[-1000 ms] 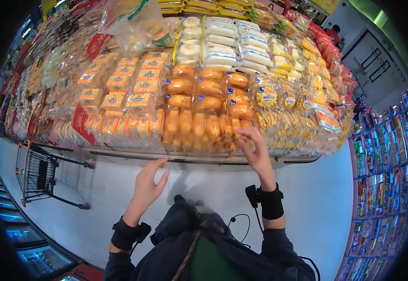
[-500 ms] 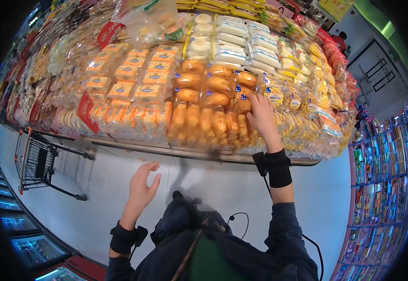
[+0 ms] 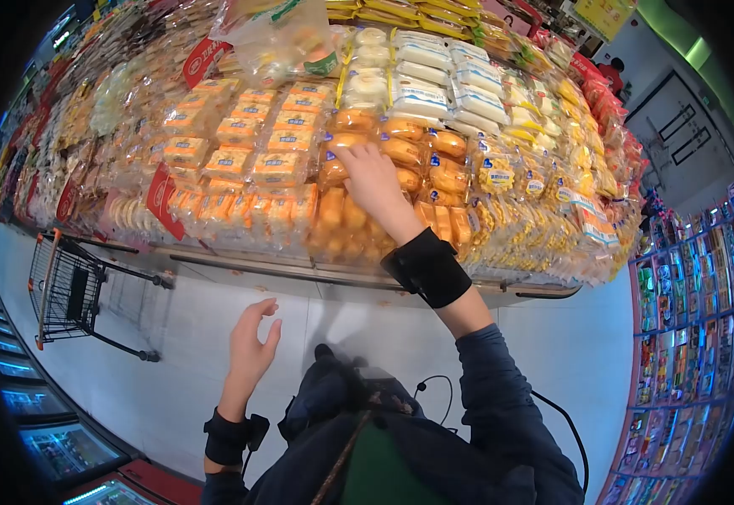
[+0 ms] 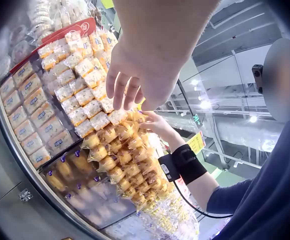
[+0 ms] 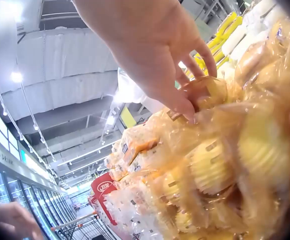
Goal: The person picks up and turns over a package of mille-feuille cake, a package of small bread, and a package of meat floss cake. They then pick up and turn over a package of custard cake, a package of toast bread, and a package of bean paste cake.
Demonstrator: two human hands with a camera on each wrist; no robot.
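Observation:
My right hand [image 3: 377,183] reaches over the display to the left column of bagged golden bread rolls [image 3: 405,151]. In the right wrist view its thumb and fingers curl round one bagged bread roll [image 5: 208,94], which sits on top of the stack. Below that roll, other rolls in clear wrappers show pale ridged undersides. My left hand [image 3: 250,343] hangs in front of the display edge, thumb apart from its loosely bent fingers, with nothing in it. The left wrist view shows the same empty left hand [image 4: 142,75] from close by.
Orange-labelled snack packs [image 3: 278,164] lie left of the rolls, white packs [image 3: 419,97] behind, yellow bagged snacks [image 3: 501,177] to the right. A plastic bag [image 3: 278,38] hangs above. A shopping cart [image 3: 76,290] stands at left by the display's front rail [image 3: 316,271].
My right hand first went from the front of the rolls to the right column, then left across to the left column. The left hand has shifted only a little.

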